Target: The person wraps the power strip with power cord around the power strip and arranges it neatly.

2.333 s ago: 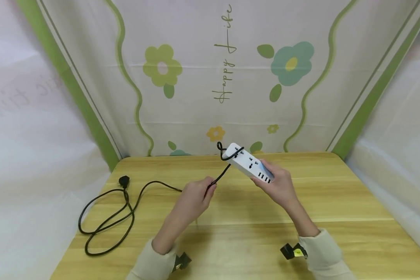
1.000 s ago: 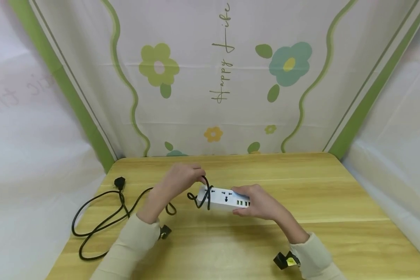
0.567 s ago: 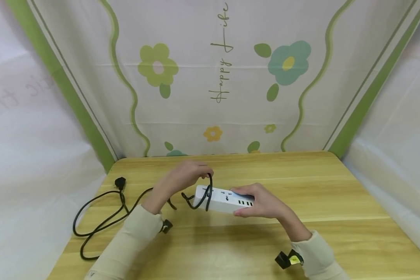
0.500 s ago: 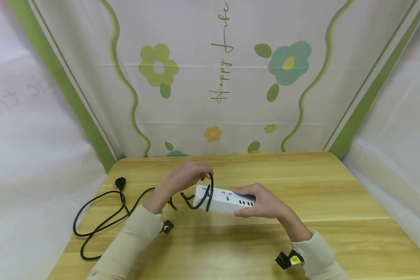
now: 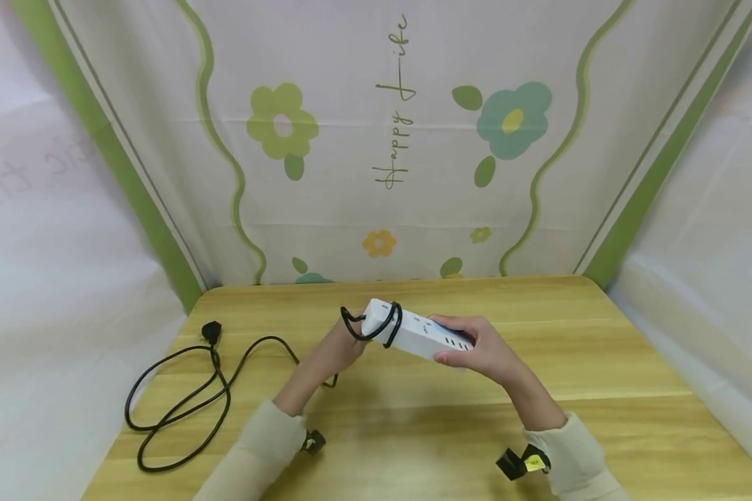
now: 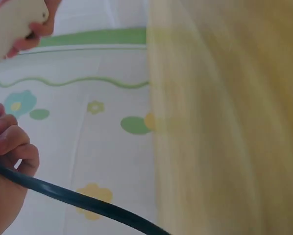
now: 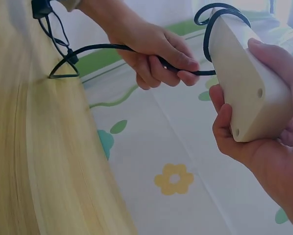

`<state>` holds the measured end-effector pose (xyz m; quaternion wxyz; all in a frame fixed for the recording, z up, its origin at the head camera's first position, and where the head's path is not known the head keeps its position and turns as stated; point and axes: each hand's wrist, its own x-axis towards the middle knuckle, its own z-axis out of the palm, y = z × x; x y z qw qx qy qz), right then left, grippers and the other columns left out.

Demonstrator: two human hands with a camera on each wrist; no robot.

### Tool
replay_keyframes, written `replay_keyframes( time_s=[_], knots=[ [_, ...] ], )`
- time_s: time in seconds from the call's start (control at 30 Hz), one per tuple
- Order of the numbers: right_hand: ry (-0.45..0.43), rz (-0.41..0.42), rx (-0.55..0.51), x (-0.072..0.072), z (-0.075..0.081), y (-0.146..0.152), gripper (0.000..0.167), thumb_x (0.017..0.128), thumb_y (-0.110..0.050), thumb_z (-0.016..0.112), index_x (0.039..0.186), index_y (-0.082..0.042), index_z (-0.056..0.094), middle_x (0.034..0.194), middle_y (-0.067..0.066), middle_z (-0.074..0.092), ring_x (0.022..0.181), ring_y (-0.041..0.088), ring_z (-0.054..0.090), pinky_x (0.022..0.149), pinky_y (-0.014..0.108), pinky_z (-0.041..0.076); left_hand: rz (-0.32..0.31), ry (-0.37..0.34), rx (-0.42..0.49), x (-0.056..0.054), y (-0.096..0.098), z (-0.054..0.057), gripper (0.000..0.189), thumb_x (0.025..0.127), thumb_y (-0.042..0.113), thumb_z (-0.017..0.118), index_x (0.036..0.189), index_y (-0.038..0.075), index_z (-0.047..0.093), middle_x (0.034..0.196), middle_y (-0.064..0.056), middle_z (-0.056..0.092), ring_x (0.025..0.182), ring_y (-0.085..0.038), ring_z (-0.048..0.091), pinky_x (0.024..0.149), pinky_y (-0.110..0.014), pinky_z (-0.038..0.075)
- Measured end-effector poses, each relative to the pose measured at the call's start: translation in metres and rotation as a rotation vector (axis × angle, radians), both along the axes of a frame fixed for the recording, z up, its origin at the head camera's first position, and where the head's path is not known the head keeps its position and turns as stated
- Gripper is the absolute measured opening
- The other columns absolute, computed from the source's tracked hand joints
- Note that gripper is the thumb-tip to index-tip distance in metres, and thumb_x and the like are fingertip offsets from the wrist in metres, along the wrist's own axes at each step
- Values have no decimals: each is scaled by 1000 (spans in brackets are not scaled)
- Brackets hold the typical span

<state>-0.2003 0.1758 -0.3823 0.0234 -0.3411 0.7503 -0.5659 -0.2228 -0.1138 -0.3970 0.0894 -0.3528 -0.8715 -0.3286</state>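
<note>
A white power strip [image 5: 413,332] with sockets and USB ports is held above the table, tilted, its cord end up and to the left. My right hand [image 5: 482,348] grips its USB end, with the fingers wrapped beneath, as the right wrist view shows. The black cord [image 7: 100,46] loops round the strip's far end. My left hand [image 7: 154,56] pinches the cord just below that end, between thumb and fingers. In the head view the strip partly hides my left hand [image 5: 341,348]. The left wrist view shows the cord running out of my curled fingers [image 6: 12,139].
The rest of the cord lies in loose loops on the left of the wooden table [image 5: 539,390], ending in a black plug [image 5: 211,332]. A printed floral curtain [image 5: 326,209] stands behind the table's far edge, with white sheets at both sides.
My left hand has come down from above the strip to behind and below its cord end, wrapping the cord there. My right hand has raised the strip slightly and moved it right.
</note>
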Motion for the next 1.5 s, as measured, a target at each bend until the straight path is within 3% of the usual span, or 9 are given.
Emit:
replay_keyframes(
  time_s=[0.17, 0.27, 0.4, 0.67, 0.83, 0.93, 1.13, 1.33, 1.5],
  knots=[
    [-41, -87, -33, -2, 3, 3, 54, 85, -3, 75, 135, 8, 56, 117, 8, 67, 86, 16, 61, 65, 29, 55, -69, -178, 318, 9, 5, -15, 27, 109, 9, 33, 98, 2, 57, 61, -7, 46, 49, -4, 37, 45, -22, 36],
    [-82, -185, -45, -5, 5, 6, 55, 87, -5, 73, 137, 8, 54, 126, 20, 63, 91, 17, 60, 70, 28, 54, -147, -309, 471, 16, 7, -19, 34, 111, 12, 27, 97, -2, 54, 59, -11, 39, 49, -2, 36, 44, -20, 33],
    [-146, -291, -71, -10, 6, 10, 55, 90, -6, 71, 139, 7, 51, 133, 28, 56, 96, 15, 58, 75, 26, 54, -176, -367, 511, 25, 9, -20, 36, 111, 13, 27, 94, -4, 53, 61, -16, 38, 51, -3, 35, 46, -19, 32],
    [-165, -388, 8, -18, 0, 16, 62, 90, -16, 74, 144, 0, 49, 138, 25, 56, 99, 22, 57, 74, 26, 54, -24, -285, 302, 38, 10, -9, 30, 110, 15, 36, 98, 4, 61, 64, 2, 43, 51, 0, 36, 49, -19, 35],
    [-125, -501, 96, -22, -4, 20, 67, 89, -27, 77, 145, -3, 50, 133, 26, 59, 97, 30, 57, 69, 27, 54, 107, -240, 158, 45, 7, 0, 24, 108, 12, 43, 99, 5, 64, 63, 5, 43, 50, -1, 31, 51, -18, 35],
    [-106, -547, 144, -26, -10, 22, 68, 88, -31, 78, 143, -2, 52, 131, 26, 60, 96, 31, 58, 68, 27, 53, 156, -162, 90, 50, 7, 7, 20, 105, 8, 48, 96, 3, 65, 63, 4, 47, 51, -2, 32, 52, -19, 38],
    [-9, -560, 259, -34, -29, 14, 72, 84, -38, 80, 140, 1, 55, 128, 26, 64, 89, 28, 64, 64, 27, 53, 215, 40, -55, 59, 9, 19, 20, 102, 7, 54, 84, 4, 60, 61, 5, 48, 48, -2, 36, 46, -16, 35],
    [69, -562, 298, -33, -38, -2, 70, 82, -31, 83, 136, 4, 57, 126, 27, 65, 87, 29, 68, 61, 26, 53, 250, 210, -116, 67, 12, 25, 24, 98, 7, 61, 74, 9, 58, 57, 7, 44, 50, -2, 33, 48, -16, 32],
    [93, -560, 344, -31, -42, -11, 68, 82, -30, 83, 134, 5, 58, 124, 27, 66, 84, 26, 67, 59, 24, 52, 254, 296, -179, 71, 14, 26, 27, 97, 10, 64, 71, 12, 58, 56, 7, 47, 49, -1, 36, 48, -14, 33]
  ],
)
